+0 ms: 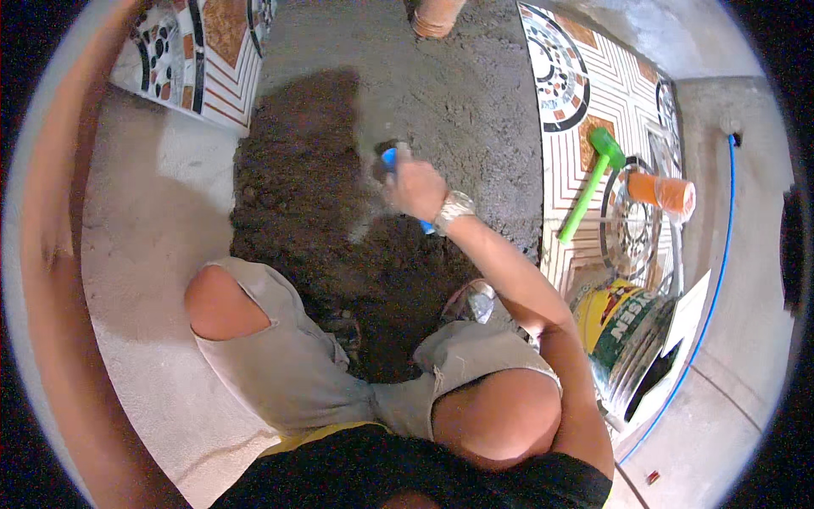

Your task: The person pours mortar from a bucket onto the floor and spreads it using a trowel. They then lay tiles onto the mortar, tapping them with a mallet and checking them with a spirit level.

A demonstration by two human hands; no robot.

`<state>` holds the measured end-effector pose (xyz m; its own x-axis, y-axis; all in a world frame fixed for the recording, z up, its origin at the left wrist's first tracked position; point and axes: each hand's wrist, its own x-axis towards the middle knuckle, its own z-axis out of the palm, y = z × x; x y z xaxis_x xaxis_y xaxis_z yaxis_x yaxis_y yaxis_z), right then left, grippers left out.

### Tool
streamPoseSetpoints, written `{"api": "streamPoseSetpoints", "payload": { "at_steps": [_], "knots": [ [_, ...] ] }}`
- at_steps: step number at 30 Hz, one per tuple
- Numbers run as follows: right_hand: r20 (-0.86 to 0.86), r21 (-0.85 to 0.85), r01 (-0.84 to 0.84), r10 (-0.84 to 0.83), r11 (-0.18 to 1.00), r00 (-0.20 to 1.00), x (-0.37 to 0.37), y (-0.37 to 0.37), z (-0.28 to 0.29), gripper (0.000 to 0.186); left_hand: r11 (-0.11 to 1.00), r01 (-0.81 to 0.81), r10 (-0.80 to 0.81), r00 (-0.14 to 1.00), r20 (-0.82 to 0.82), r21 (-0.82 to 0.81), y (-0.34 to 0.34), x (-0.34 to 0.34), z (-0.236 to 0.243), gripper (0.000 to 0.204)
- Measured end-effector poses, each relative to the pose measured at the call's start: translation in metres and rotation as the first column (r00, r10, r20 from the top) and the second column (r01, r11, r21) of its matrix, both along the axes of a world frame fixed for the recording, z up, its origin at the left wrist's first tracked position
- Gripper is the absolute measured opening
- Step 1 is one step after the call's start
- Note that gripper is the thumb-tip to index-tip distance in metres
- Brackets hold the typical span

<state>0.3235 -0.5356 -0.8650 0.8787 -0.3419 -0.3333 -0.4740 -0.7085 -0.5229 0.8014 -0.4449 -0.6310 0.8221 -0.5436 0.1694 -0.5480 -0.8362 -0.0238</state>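
Observation:
My right hand (417,188), a watch on its wrist, is closed around the blue handle of a trowel (390,158). It is over the grey wet mortar bed (475,110) in front of my knees. The trowel's blade is hard to make out against the mortar. My left arm (64,254) stretches up along the left edge, and its hand is outside the picture. Patterned tiles (555,59) cover the floor right of the mortar. On them lies a rubber mallet (593,182) with a bright green head and handle.
An orange pipe stub (657,192) with a wrapped end stands beside the mallet. Another pipe (437,17) rises from the mortar at the far end. A bucket (623,327) is near my right knee. A blue hose (716,297) runs along the right wall. Patterned tiles (186,55) stand upper left.

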Motion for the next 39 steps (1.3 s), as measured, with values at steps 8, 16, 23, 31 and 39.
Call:
{"api": "streamPoseSetpoints", "payload": {
  "at_steps": [8,16,23,31,39],
  "knots": [
    [0.253,0.073,0.12,-0.135,0.99,0.958,-0.07,-0.009,0.005,0.043,1.0,0.014,-0.014,1.0,-0.003,0.002,0.002,0.017,-0.002,0.043],
    [0.155,-0.051,0.405,-0.394,0.913,0.906,-0.114,-0.087,0.0,0.036,0.999,0.034,-0.034,0.999,-0.008,0.003,0.003,0.029,-0.006,0.044],
    [-0.191,0.61,0.425,-0.397,0.669,0.898,-0.103,-0.04,0.016,0.034,0.999,0.038,-0.038,0.999,-0.009,-0.009,0.008,0.03,-0.003,0.045],
    [-0.107,0.759,0.439,-0.574,0.48,0.812,-0.027,-0.075,-0.017,0.031,0.999,0.051,-0.051,0.999,-0.001,-0.005,0.008,0.025,-0.002,0.047],
    [-0.037,0.646,0.19,-0.219,0.739,0.975,0.037,-0.064,-0.03,0.033,0.986,0.126,-0.135,0.988,-0.077,-0.109,0.012,0.048,-0.019,0.048]
  ]
}}
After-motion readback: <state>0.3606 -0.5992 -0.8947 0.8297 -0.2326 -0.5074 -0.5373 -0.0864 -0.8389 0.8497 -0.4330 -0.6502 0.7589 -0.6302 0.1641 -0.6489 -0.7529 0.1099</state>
